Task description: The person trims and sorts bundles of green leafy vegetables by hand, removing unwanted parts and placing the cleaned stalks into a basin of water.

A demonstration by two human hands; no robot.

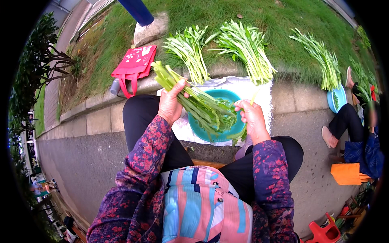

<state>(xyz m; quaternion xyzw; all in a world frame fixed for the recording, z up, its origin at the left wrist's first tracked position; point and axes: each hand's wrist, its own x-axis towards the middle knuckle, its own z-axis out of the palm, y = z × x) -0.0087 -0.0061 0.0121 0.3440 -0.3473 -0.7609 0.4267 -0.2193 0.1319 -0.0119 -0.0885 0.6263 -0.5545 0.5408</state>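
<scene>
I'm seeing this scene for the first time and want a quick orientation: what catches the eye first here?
At centre, the left hand grips a bunch of green stalks slanting over a teal basin, while the right hand pinches a single stalk beside it. Beyond, on the grass, lie three more green bundles, and a red bag sits on the kerb at left.

a bundle of long green stalks (190,95) is lying slantwise in the left hand (170,106), pale cut ends pointing up-left, leafy tips hanging over a teal basin (233,97). the right hand (253,119) is pinching one thin stalk (253,97) above the basin's rim.
</scene>
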